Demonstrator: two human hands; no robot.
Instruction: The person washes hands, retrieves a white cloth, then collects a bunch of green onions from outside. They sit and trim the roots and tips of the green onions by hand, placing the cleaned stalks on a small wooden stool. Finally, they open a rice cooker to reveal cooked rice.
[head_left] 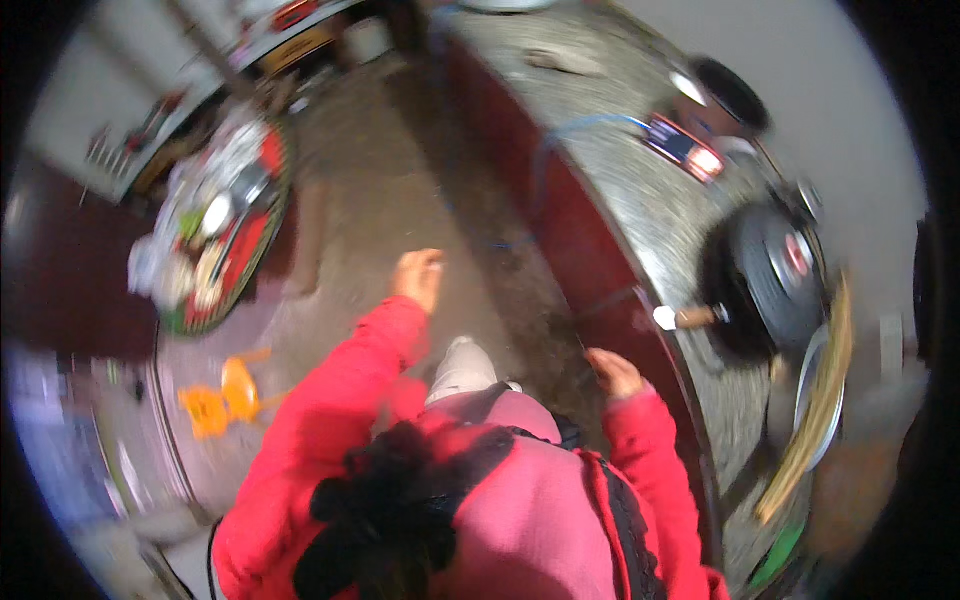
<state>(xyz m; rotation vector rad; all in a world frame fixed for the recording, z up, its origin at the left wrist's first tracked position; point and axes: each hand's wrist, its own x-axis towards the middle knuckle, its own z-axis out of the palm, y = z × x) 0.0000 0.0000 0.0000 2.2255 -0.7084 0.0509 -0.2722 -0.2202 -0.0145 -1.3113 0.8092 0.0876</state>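
Frame blurred. L hand (418,276) out over bare floor (370,200), fingers curled loosely, holds nothing. R hand (614,371) near counter (620,170) edge, empty; spread or closed: cannot tell. Black pan (775,275) w/ lid on counter, contents hidden. Round tray (225,230) on floor w/ mixed small items, too blurred to ID

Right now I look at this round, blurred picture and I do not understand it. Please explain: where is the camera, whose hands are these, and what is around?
The camera sits on a person's head and looks down; its wide lens bends the edges. The red sleeves are that person's own arms. The left hand and right hand both hang free, holding nothing. On the right runs a speckled counter with a dark pan on it. On the floor at left stands a round tray full of things.
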